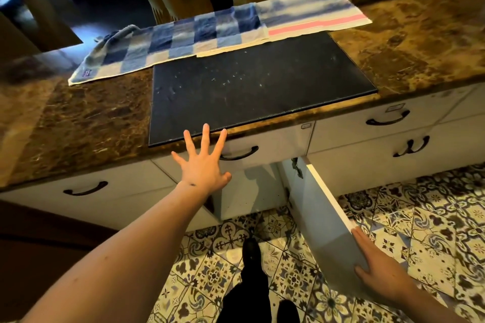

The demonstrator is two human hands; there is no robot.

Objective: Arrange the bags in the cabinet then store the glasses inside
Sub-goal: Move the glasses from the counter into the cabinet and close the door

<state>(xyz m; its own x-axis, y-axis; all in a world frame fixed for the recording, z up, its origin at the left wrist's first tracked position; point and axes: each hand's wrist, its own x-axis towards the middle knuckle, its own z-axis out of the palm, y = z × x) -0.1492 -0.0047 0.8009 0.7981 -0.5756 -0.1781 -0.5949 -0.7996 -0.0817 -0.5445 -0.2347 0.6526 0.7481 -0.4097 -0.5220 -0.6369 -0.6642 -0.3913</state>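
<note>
The left hand [203, 165] is stretched out flat, all 5 fingers spread wide and holding nothing, in front of the near edge of the brown marble countertop [86, 118]. Its fingertips overlap the front edge of a black mat [252, 86] that lies on the counter; whether they touch it cannot be told. Just beside the hand, to its right, is a white drawer front with a dark curved handle [239, 155].

The right hand [380, 274] rests on the outer edge of the open white cabinet door [319, 217], thumb on the inner face and fingers along the edge, loosely gripping the door. The door swings out toward the camera over the patterned tile floor [420, 231].

Behind the door the cabinet opening [252, 186] shows white inner walls and a shadowed space. No bags or glasses can be made out in the part of the cabinet that shows, and its depth is hidden by the counter's overhang.

On the far side of the counter a blue-and-white checked towel [183, 39] lies flat, its right end touching a pale striped cloth [315, 16] with a pink band. Both overlap the back edge of the mat. More white drawers with dark handles [388, 118] run to the right. At the bottom, the person's dark trouser leg and shoe [252, 252] stand on the tiles.
</note>
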